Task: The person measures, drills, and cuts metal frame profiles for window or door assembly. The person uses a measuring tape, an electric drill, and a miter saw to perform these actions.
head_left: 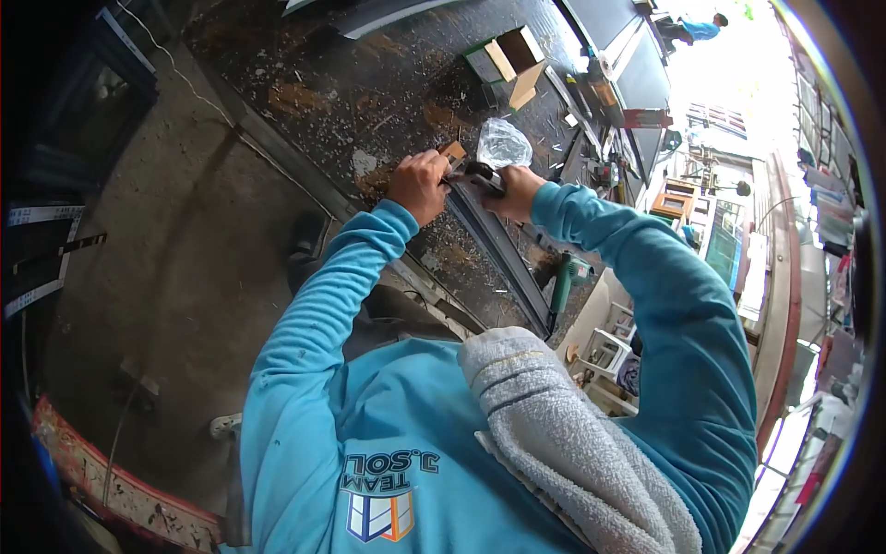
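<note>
My left hand (420,185) is closed around a small tool whose tip presses on the end of a long dark metal profile (498,258) lying on the workbench (369,83). My right hand (510,187) grips the same profile end from the other side, fingers curled over a dark piece. A small wooden block (453,151) sits just behind both hands. A clear plastic bag (503,143) lies right beside my right hand. Both sleeves are light blue.
An open cardboard box (509,63) stands farther back on the bench. A green power drill (565,282) rests by the profile near my right elbow. A towel (563,434) hangs over my shoulder. Metal shavings cover the bench. Another person in blue (697,28) stands far off.
</note>
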